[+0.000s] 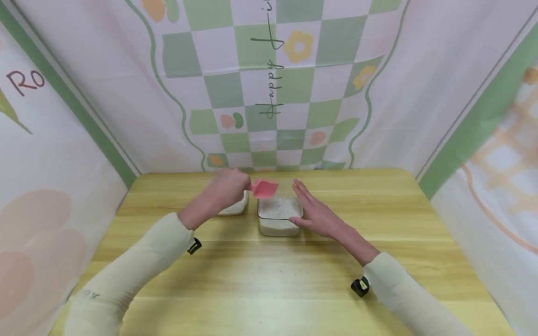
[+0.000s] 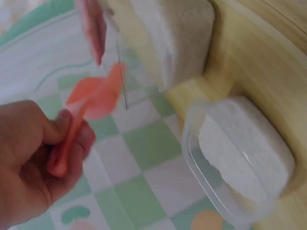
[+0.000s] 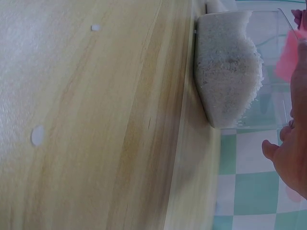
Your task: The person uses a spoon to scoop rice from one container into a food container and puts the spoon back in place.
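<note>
My left hand (image 1: 229, 187) grips the handle of a pink scoop (image 1: 265, 188), its blade held over the back of a clear square container (image 1: 279, 227) of white rice. In the left wrist view the fingers curl round the scoop's handle (image 2: 72, 139). My right hand (image 1: 317, 214) is at the right side of that container, fingers straight and thumb spread near the rim. The right wrist view shows the rice (image 3: 228, 67) heaped unevenly behind the clear wall. A second clear container (image 2: 240, 158) with white contents stands to the left, partly hidden by my left hand in the head view.
Both containers stand on a light wooden table (image 1: 269, 280), toward its back edge. A printed cloth (image 1: 256, 84) with green checks hangs behind it, and more cloth hangs at both sides. Dark wrist devices show under both sleeves.
</note>
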Action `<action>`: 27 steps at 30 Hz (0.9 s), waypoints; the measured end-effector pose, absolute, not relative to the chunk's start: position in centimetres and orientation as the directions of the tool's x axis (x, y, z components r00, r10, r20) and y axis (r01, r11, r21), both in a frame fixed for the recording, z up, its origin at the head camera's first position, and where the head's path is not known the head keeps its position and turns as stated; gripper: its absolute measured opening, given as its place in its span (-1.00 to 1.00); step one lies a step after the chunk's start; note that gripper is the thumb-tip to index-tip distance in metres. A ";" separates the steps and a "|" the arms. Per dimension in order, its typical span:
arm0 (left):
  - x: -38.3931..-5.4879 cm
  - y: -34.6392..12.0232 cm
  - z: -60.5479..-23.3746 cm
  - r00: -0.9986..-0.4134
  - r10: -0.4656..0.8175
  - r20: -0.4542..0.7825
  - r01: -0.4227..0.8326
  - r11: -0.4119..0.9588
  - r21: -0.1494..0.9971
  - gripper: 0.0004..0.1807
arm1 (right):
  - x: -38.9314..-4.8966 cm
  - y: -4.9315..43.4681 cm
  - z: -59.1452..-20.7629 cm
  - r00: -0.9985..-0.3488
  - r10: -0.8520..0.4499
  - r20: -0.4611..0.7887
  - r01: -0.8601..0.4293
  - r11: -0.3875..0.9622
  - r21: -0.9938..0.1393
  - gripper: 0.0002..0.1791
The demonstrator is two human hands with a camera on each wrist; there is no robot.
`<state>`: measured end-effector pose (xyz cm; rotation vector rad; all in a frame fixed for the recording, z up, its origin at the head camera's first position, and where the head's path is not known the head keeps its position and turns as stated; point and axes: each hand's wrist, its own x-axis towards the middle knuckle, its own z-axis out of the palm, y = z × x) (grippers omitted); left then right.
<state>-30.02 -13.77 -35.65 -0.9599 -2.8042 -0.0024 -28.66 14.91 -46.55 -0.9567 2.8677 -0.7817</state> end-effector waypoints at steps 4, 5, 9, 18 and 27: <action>-29.8 -11.6 -36.1 -0.771 0.620 0.147 0.596 0.783 -0.177 -0.78 | -28.7 14.8 -46.5 -0.821 -0.560 0.112 -0.537 0.692 -0.482 0.05; -29.7 -11.0 -36.2 -0.766 0.626 0.145 0.596 0.777 -0.201 -0.77 | -28.7 14.8 -46.5 -0.821 -0.561 0.111 -0.537 0.691 -0.484 0.05; -29.8 -8.7 -36.9 -0.751 0.645 0.138 0.597 0.754 -0.276 -0.78 | -28.7 14.8 -46.6 -0.813 -0.568 0.124 -0.551 0.684 -0.478 0.06; -30.0 -5.4 -38.6 -0.746 0.663 -0.062 0.627 0.667 -0.401 -0.71 | -28.8 14.6 -46.7 -0.800 -0.584 0.138 -0.569 0.665 -0.484 0.08; -32.3 -4.6 -37.4 -0.705 0.643 -0.299 0.700 0.699 -0.148 -0.85 | -29.1 14.9 -46.6 -0.808 -0.575 0.130 -0.560 0.681 -0.471 0.08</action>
